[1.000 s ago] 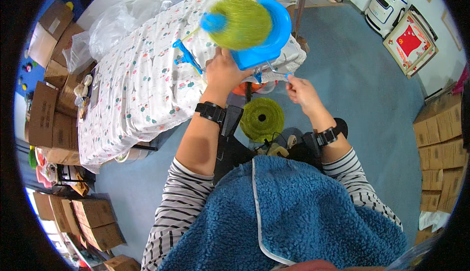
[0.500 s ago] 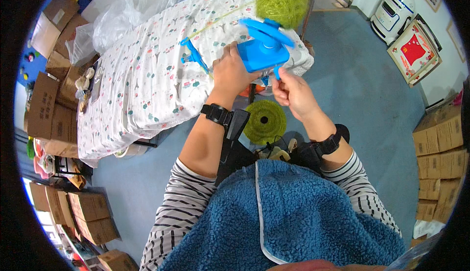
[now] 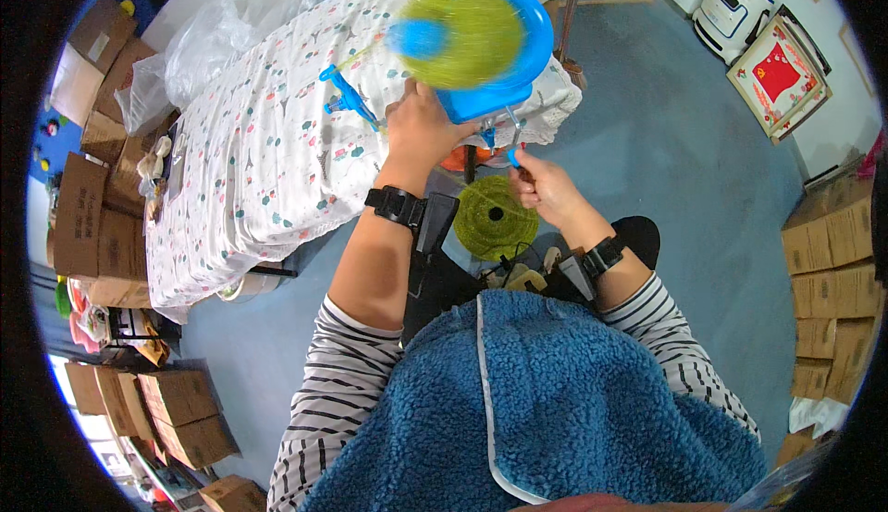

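Yarn (image 3: 467, 33) spins as a blurred green ball on the blue winder (image 3: 518, 77), which sits at the edge of the cloth-covered worktop (image 3: 268, 151); the left hand (image 3: 421, 128) is clenched on the winder's base, steadying it; the right hand (image 3: 541, 184) pinches the small crank (image 3: 511, 153) below the winder, fingers closed on it. A second green cake (image 3: 495, 218) rests lower down, between the forearms, near the lap; whether a strand runs from it to the winder is too fine to tell. Likely trouble: the winder sits close to the edge, so if the left grip slackens while cranking, the base could shift or tip off; uneven cranking could let the ball wind lopsided or slip off its spindle; a loose strand could snag on the crank or the wrist bands.
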`<state>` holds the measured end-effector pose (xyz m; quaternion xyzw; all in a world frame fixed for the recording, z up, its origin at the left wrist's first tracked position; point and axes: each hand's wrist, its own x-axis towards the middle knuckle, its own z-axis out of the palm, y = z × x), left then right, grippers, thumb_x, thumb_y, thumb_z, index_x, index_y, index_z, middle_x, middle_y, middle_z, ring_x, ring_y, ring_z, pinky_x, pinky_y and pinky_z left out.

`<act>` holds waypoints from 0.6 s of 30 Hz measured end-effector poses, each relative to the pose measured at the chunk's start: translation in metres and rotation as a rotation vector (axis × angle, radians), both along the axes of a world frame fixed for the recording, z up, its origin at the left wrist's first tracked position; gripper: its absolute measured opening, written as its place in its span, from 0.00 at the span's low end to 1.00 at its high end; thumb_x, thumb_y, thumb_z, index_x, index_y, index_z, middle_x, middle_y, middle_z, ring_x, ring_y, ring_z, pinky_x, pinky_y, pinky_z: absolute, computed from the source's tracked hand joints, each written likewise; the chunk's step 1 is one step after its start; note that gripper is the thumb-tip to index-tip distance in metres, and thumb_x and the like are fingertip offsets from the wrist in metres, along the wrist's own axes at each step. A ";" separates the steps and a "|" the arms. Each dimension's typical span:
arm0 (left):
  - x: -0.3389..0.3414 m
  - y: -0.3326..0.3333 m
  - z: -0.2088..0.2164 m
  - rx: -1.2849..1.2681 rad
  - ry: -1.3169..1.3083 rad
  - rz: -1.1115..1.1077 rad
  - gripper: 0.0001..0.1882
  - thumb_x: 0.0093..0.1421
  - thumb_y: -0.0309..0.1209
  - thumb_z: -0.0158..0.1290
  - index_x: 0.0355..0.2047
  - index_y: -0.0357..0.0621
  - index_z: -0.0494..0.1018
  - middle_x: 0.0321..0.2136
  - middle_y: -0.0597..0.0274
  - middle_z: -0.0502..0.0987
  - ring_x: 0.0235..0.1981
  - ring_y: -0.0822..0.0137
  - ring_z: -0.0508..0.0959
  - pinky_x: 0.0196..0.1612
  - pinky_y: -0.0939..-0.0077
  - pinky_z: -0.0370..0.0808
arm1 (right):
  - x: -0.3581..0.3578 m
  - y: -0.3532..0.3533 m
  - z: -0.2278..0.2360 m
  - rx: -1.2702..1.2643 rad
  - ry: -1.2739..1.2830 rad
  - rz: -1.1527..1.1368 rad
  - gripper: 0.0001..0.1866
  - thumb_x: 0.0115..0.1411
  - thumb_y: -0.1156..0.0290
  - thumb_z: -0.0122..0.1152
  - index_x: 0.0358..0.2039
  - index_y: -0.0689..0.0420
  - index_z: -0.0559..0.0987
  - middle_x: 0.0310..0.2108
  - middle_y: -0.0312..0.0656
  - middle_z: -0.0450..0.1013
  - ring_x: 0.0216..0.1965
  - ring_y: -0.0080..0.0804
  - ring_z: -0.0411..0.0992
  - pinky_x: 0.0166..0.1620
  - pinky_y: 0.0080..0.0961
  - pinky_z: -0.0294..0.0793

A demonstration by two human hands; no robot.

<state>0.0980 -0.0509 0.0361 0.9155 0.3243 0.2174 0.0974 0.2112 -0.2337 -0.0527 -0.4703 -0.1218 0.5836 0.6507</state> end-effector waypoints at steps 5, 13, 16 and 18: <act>0.001 0.000 -0.003 0.060 -0.028 0.012 0.55 0.38 0.48 0.72 0.61 0.34 0.60 0.53 0.44 0.72 0.49 0.47 0.77 0.52 0.57 0.74 | 0.029 -0.019 0.018 0.068 0.078 -0.099 0.19 0.71 0.52 0.47 0.27 0.52 0.70 0.18 0.25 0.58 0.17 0.15 0.53 0.22 0.15 0.51; 0.001 -0.003 0.000 0.048 0.004 0.033 0.54 0.38 0.50 0.72 0.61 0.35 0.60 0.53 0.45 0.72 0.49 0.47 0.77 0.50 0.57 0.75 | 0.021 -0.013 0.085 0.221 -0.177 -0.157 0.22 0.71 0.52 0.45 0.27 0.54 0.71 0.17 0.27 0.58 0.17 0.16 0.53 0.21 0.17 0.50; 0.001 -0.003 0.002 0.013 0.016 0.024 0.55 0.37 0.52 0.72 0.60 0.33 0.61 0.53 0.47 0.71 0.51 0.51 0.76 0.51 0.59 0.74 | 0.004 0.000 0.096 0.227 -0.254 -0.071 0.22 0.72 0.51 0.43 0.27 0.54 0.70 0.17 0.27 0.57 0.17 0.16 0.53 0.21 0.16 0.50; 0.000 -0.001 0.003 -0.019 -0.013 -0.043 0.56 0.37 0.53 0.71 0.60 0.33 0.61 0.52 0.47 0.72 0.51 0.51 0.77 0.51 0.58 0.74 | -0.009 0.007 0.094 0.250 -0.254 -0.003 0.23 0.72 0.51 0.43 0.26 0.55 0.70 0.17 0.28 0.57 0.17 0.17 0.52 0.21 0.17 0.50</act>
